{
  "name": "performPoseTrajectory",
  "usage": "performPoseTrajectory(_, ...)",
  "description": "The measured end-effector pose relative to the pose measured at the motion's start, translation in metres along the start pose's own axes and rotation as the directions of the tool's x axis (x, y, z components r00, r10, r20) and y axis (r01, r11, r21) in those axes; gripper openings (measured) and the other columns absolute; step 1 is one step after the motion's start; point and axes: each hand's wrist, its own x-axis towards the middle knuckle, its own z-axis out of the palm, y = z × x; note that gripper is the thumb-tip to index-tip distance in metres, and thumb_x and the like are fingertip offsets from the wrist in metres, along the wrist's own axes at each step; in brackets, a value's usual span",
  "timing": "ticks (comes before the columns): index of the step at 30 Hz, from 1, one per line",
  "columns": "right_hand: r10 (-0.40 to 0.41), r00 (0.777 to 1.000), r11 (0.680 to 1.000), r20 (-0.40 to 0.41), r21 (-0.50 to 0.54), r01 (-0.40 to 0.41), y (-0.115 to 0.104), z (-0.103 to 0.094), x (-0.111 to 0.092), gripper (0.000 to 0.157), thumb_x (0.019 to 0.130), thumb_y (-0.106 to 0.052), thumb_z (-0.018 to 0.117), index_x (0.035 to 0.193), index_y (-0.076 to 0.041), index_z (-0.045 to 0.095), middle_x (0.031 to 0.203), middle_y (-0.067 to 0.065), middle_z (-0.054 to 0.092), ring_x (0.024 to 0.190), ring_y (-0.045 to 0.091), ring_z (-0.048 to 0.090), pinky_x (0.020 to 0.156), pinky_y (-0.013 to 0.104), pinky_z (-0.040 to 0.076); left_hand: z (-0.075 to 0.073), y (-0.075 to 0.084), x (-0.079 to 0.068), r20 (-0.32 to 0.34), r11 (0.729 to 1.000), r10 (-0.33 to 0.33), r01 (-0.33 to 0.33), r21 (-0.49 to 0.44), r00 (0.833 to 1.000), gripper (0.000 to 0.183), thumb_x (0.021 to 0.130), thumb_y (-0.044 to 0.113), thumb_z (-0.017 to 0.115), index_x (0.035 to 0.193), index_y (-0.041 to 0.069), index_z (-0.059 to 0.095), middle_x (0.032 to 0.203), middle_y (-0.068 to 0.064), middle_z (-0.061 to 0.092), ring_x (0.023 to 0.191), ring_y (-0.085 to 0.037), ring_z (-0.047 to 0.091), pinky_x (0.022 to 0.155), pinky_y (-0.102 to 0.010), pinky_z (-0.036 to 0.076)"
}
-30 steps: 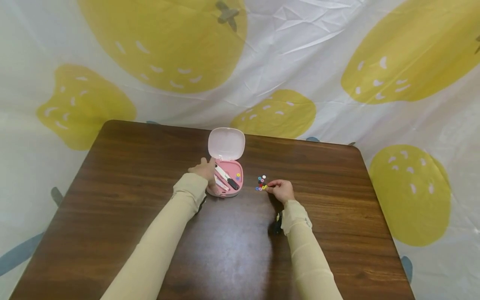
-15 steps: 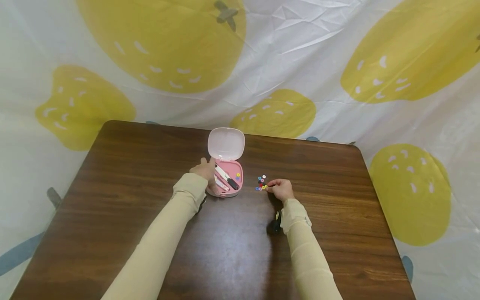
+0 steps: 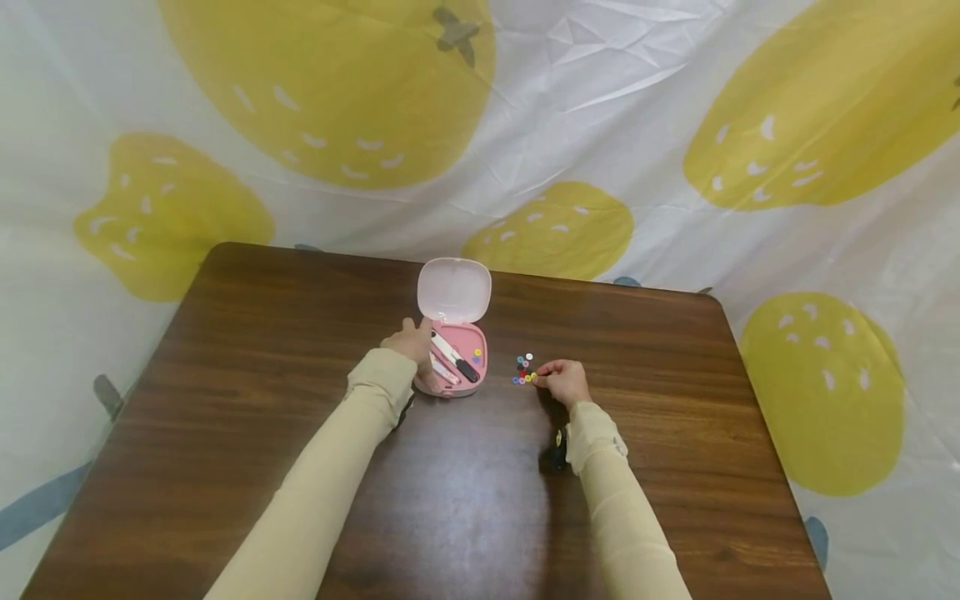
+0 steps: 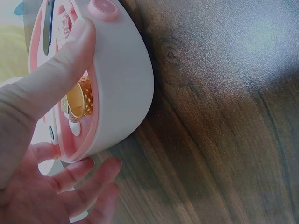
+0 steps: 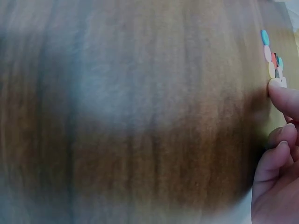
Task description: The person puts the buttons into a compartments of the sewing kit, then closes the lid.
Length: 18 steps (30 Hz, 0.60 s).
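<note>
An open pink case (image 3: 459,360) sits mid-table with its lid (image 3: 453,290) standing up. Inside lie a white-and-black tool and small bits. My left hand (image 3: 408,340) holds the case by its left side. In the left wrist view the thumb (image 4: 60,70) lies over the rim of the case (image 4: 121,79), and the other fingers (image 4: 84,182) curl along its far side. A cluster of small coloured buttons (image 3: 523,369) lies to the right of the case. My right hand (image 3: 564,381) is curled at the cluster's near edge, its fingertip (image 5: 280,91) pinching at a pale button (image 5: 275,82).
The dark wooden table (image 3: 225,400) has rounded corners and an edge at the back and at both sides. A white sheet with yellow fruit prints (image 3: 675,125) hangs behind and around it. Bare wood (image 5: 131,116) stretches toward me from the buttons.
</note>
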Motion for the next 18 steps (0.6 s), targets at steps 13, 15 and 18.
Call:
performPoseTrajectory(13, -0.051, 0.999, 0.997, -0.019, -0.061, 0.050, -0.0038, -0.0028, -0.0022, 0.017, 0.068, -0.003, 0.072, 0.082, 0.004, 0.069, 0.079, 0.011, 0.066, 0.069, 0.016, 0.048, 0.057, 0.021, 0.035, 0.0018, -0.0014, 0.0049, 0.040, 1.000, -0.007, 0.007, 0.010, 0.999, 0.110, 0.055, 0.024, 0.087, 0.141, 0.010, 0.019, 0.136, -0.026, 0.022, 0.109, -0.041, 0.045, 0.090, -0.049, 0.041)
performPoseTrajectory(15, -0.066, 0.998, 0.995, -0.013, -0.082, 0.065, -0.0034, -0.0027, -0.0015, 0.015, 0.068, -0.004, 0.072, 0.081, 0.004, 0.070, 0.082, 0.012, 0.067, 0.071, 0.017, 0.050, 0.057, 0.021, 0.036, 0.0014, -0.0012, 0.0043, 0.036, 1.000, -0.005, 0.004, 0.017, 0.999, 0.110, 0.055, 0.025, 0.087, 0.141, 0.009, 0.020, 0.137, -0.026, 0.022, 0.110, -0.041, 0.045, 0.091, -0.050, 0.041)
performPoseTrajectory(18, -0.075, 0.997, 0.993, -0.011, -0.091, 0.074, -0.0032, -0.0027, -0.0004, 0.014, 0.067, -0.004, 0.072, 0.079, 0.004, 0.070, 0.078, 0.011, 0.067, 0.068, 0.016, 0.050, 0.054, 0.021, 0.036, 0.0005, -0.0005, 0.0022, 0.023, 1.000, 0.003, -0.003, 0.005, 1.000, 0.108, 0.055, 0.023, 0.087, 0.140, 0.008, 0.021, 0.135, -0.026, 0.024, 0.109, -0.041, 0.046, 0.090, -0.050, 0.041)
